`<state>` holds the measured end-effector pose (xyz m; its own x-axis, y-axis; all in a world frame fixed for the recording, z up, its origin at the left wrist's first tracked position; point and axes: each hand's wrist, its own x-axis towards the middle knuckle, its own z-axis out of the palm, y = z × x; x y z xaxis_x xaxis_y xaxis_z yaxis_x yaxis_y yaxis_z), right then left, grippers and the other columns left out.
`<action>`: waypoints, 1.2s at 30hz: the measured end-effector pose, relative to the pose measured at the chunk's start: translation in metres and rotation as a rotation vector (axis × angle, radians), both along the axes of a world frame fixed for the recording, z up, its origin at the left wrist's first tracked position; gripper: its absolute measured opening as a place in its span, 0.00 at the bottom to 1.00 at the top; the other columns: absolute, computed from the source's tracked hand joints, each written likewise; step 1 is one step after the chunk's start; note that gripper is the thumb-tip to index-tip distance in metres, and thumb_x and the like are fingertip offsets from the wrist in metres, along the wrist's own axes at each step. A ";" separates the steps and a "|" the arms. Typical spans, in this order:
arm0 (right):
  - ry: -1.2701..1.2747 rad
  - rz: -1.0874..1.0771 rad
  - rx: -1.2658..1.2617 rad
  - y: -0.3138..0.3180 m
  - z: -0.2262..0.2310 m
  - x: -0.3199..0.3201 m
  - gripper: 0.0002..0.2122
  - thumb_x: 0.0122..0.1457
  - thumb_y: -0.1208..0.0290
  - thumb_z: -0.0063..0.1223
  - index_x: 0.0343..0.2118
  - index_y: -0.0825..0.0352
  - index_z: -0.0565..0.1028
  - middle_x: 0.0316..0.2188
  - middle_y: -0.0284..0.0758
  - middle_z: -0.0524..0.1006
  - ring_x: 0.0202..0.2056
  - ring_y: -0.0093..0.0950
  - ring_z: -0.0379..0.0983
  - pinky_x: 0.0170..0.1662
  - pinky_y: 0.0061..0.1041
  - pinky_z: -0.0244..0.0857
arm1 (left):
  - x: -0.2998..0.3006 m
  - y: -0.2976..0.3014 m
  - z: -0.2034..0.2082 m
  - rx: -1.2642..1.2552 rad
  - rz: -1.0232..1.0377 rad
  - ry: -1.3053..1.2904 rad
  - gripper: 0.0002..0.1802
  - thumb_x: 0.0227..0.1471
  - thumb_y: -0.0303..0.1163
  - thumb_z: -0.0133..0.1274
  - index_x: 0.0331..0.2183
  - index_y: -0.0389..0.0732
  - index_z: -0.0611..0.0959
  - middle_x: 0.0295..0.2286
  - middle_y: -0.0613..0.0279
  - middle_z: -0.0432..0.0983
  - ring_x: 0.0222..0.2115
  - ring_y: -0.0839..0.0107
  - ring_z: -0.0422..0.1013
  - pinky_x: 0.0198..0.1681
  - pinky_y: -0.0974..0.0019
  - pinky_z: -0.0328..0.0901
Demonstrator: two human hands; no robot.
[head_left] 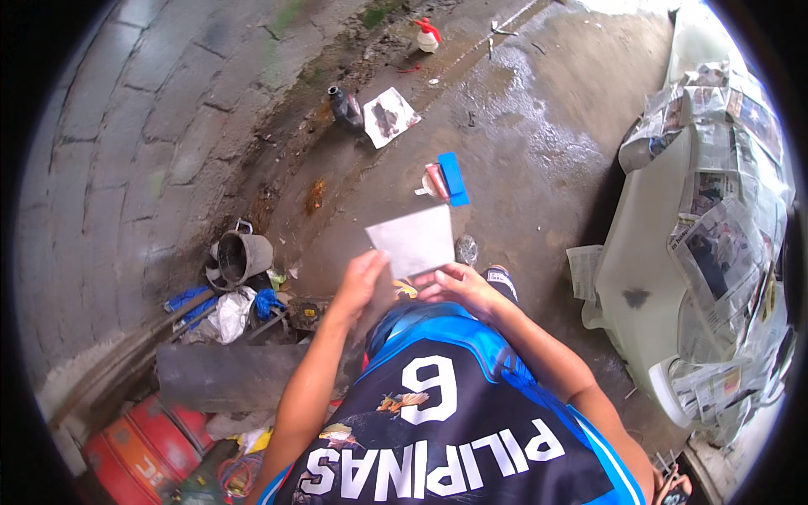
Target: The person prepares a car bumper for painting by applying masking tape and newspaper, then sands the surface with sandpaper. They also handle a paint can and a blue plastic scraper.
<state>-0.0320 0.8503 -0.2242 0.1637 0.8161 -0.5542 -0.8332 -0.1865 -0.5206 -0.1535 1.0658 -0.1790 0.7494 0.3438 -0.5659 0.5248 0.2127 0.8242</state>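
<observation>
A stiff-looking, pale grey-white sheet (412,240), roughly four-sided, is held up in front of my body. My left hand (364,278) grips its lower left edge, with the fingers bent and slightly blurred. At the lower right corner, my right hand (457,284) has its fingers curled against the sheet's edge. Just beyond the sheet, a blue flat block (453,178) lies on the wet floor against a reddish tube-like item (436,181). A clear, crumpled-looking plastic item (466,248) sits close to my shoe (501,283).
To the right stands a pale vehicle body part (644,295) partly covered with newspaper (715,252). Farther off are a dark bottle (345,108), a smeared white sheet (390,118) and a red-topped spray bottle (427,38). A bucket (244,257) and red drum (147,450) stand left.
</observation>
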 end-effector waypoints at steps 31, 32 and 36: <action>-0.760 -0.493 -0.283 0.110 -0.478 0.040 0.13 0.63 0.64 0.55 0.41 0.70 0.76 0.29 0.37 0.78 0.34 0.20 0.73 0.39 0.27 0.69 | 0.068 0.097 -0.483 -0.171 -0.473 0.021 0.18 0.65 0.39 0.52 0.25 0.39 0.77 0.16 0.73 0.69 0.16 0.85 0.63 0.19 0.75 0.56; -0.761 -0.516 -0.299 0.109 -0.479 0.041 0.13 0.63 0.65 0.56 0.42 0.70 0.76 0.31 0.32 0.78 0.33 0.19 0.72 0.38 0.24 0.68 | 0.062 0.102 -0.483 -0.251 -0.398 0.020 0.17 0.65 0.38 0.52 0.24 0.40 0.76 0.13 0.73 0.66 0.12 0.84 0.59 0.14 0.75 0.52; -1.432 -0.543 -0.671 0.097 -0.481 0.087 0.16 0.57 0.64 0.65 0.44 0.67 0.77 0.35 0.37 0.80 0.33 0.27 0.77 0.38 0.27 0.70 | 0.027 0.133 -0.473 -0.333 -0.185 -0.007 0.11 0.65 0.36 0.50 0.35 0.38 0.77 0.14 0.72 0.65 0.09 0.84 0.56 0.13 0.77 0.50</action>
